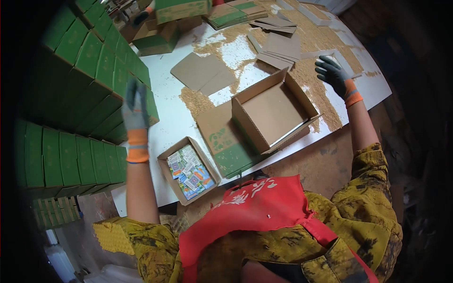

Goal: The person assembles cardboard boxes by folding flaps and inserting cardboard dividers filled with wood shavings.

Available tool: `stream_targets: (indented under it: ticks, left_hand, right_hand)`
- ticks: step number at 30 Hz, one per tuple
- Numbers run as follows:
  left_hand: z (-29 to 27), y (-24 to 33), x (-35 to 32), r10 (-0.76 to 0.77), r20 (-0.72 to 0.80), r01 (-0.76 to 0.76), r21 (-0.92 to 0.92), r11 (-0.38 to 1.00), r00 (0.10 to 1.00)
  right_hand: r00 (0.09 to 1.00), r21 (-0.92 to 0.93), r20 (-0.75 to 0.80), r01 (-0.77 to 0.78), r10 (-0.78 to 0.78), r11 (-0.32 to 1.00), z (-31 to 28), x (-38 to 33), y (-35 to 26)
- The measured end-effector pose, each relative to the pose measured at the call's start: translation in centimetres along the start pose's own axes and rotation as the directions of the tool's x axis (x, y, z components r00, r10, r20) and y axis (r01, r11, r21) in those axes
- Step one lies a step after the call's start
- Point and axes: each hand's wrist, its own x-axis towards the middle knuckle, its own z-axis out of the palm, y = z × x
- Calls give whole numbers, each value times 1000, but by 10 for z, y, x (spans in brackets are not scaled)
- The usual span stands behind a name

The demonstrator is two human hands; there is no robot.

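Note:
An open brown cardboard box (276, 109) with a green printed flap stands tilted at the table's near edge, empty inside. My left hand (134, 107), in a grey glove with an orange cuff, is raised with fingers apart next to the stacked green boxes (101, 70) on the left; it holds nothing. My right hand (334, 73), gloved the same way, reaches to the far right and rests on a pale flat piece on the white table (174, 118); what it grips is unclear.
A small open carton (188, 170) of colourful packets sits near the front edge. Flat cardboard sheets (278, 45) lie behind the box amid scattered tan grain. More green boxes (71, 158) are stacked at left. Another person's hand (141, 16) works at the far end.

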Motion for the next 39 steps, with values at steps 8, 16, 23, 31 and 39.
stream_targets:
  ticks: [8,16,23,31,39]
  left_hand:
    - [188,-40,-230,-717,547,886,-110,450,432]
    - [257,-8,-238,-623,362,721,-344,602,693]
    - [184,5,-194,-651,349,737,-250,628,674]
    - [-38,-101,-267,-692,-313,678,649,345,651]
    - [-25,-161,-418,-477,-220,451,772,448,851]
  right_hand:
    - [920,-702,306,43,246,711,58,-9,124]
    - [898,-296,298,-235,323,926,43,-21,133]
    - [893,27,341,-321,293,947,69,-48,103]
    - [665,496,725,-685,180,534,277,-3,147]
    - [609,399,785,-351,-117,847,494,-36,201]
